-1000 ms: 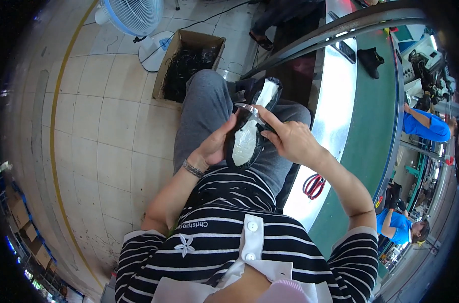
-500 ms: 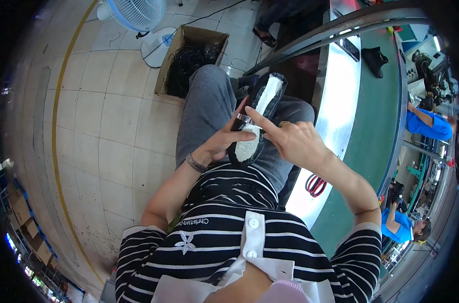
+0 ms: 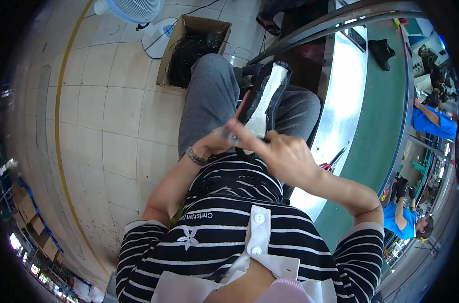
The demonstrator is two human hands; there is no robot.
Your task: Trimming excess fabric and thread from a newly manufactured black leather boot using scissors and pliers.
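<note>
A black shoe upper (image 3: 262, 103) lies sole side up over my lap, with a pale strip along its bottom and dark, gathered edges. My left hand (image 3: 220, 140) holds it from the left, fingers wrapped around its side. Over the near part of the shoe is my right hand (image 3: 285, 151), its index finger stretched left and blurred by motion. The other right fingers curl under; whatever they grip is hidden. A small shiny piece (image 3: 233, 137) shows by the index fingertip, too smeared to name.
A cardboard box (image 3: 161, 76) of dark, stringy scrap stands beyond my knees, beside a floor fan (image 3: 136, 7). At right, a metal ledge (image 3: 343, 86) borders a green belt (image 3: 378, 106) bearing a black boot (image 3: 381, 53). Red-handled pliers (image 3: 330, 165) rest on the ledge. Co-workers in blue (image 3: 434, 121) are farther right.
My right hand has moved left and toward me across the shoe, covering more of its near end. The shoe has tipped slightly. The whole view has shifted a little.
</note>
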